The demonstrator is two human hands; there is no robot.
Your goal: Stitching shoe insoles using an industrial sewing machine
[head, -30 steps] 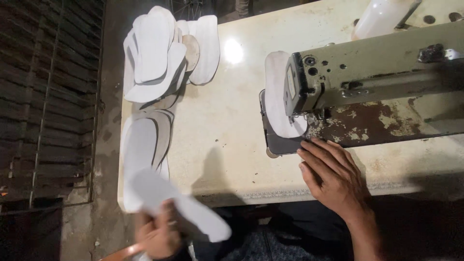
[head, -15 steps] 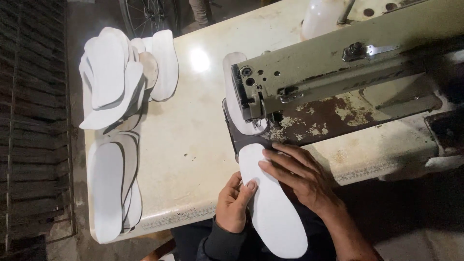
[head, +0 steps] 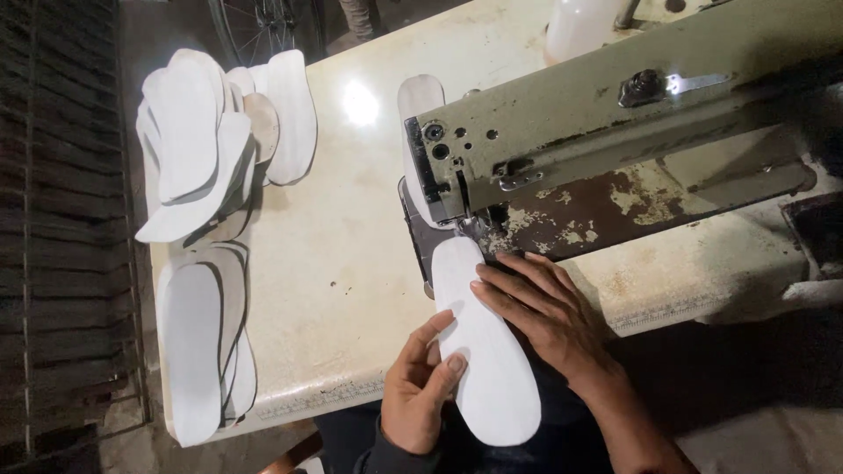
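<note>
Now the white insole piece [head: 481, 338] lies on the surface [head: 342, 237] with its front end tucked under the head of the sewing machine [head: 562, 132]. Both hands press it flat: the left hand [head: 420, 386] with thumb on top and fingers at its edge, the right hand [head: 549, 312] spread open over it. Steady, even feeding with fingertips clear of the needle seems wise. Needle and presser foot are hidden behind the machine head; stacks of insoles [head: 198, 149] sit well apart.

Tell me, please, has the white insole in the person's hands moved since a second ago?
Yes. The white insole has come up from below the table edge onto the sewing machine bed, its tip near the needle, with left hand and right hand on it.
</note>
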